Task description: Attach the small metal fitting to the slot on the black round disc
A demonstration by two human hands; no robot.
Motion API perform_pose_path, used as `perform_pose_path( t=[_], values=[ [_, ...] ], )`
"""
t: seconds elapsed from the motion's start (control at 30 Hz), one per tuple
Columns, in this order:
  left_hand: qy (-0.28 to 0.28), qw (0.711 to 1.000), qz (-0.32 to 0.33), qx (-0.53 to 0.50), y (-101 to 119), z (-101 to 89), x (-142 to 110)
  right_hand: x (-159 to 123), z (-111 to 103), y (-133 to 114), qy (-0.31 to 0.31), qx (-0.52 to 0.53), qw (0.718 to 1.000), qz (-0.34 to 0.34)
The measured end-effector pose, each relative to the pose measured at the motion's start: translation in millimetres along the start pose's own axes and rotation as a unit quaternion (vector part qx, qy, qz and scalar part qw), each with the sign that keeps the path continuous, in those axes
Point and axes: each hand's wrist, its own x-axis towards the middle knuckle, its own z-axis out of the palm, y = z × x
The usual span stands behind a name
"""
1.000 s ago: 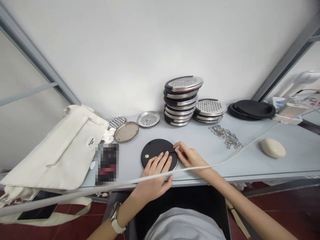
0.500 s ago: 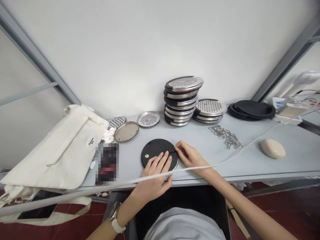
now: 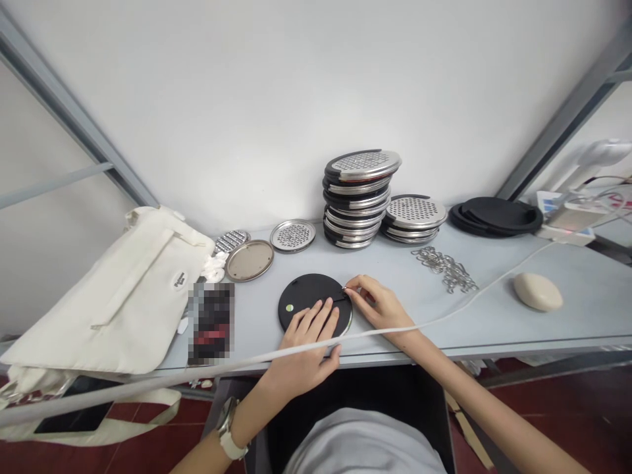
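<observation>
A round black disc (image 3: 309, 289) with a small green-and-white sticker lies on the desk in front of me. My left hand (image 3: 309, 332) rests flat across its lower right part, fingers stretched out and slightly spread, hiding some of the surface. At the disc's upper right edge, by the end of a dark slit or strip, my right hand (image 3: 372, 303) pinches a small shiny metal piece (image 3: 344, 288) between thumb and index finger. Most of that piece is covered by the fingertips. A pile of bent metal wire hooks (image 3: 447, 268) lies to the right of this hand.
Behind the disc stand a tall stack of metal graters with black rims (image 3: 358, 204) and a lower one (image 3: 413, 214). Black round covers (image 3: 496, 216) sit at the back right. A white cable (image 3: 474, 299) crosses over my forearms. A cream bag (image 3: 118, 289) occupies the left; a beige rounded object (image 3: 538, 291), the right.
My right hand has shifted slightly at the disc's edge, its fingers opening out a little so the shiny piece shows more. The left hand and the disc stay put.
</observation>
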Motion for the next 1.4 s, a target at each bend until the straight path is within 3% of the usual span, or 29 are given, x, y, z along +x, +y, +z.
perform_pose_path(
  t=[0.47,0.77,1.13,1.4],
  values=[
    [0.016,1.0,0.004,0.007,0.7,-1.2,0.8,-1.8,4.0,2.7,-0.009,0.03,0.999,0.037],
    [0.015,1.0,0.002,0.008,0.5,0.2,0.5,-1.2,2.9,2.2,-0.026,0.004,1.0,0.0],
    [0.014,1.0,0.002,0.007,0.3,-0.1,0.4,-4.4,3.0,-1.8,-0.081,0.013,0.996,0.036],
    [0.006,1.0,0.0,0.0,0.2,0.1,0.0,-4.3,2.8,-0.7,-0.082,0.014,0.996,0.038]
  ],
)
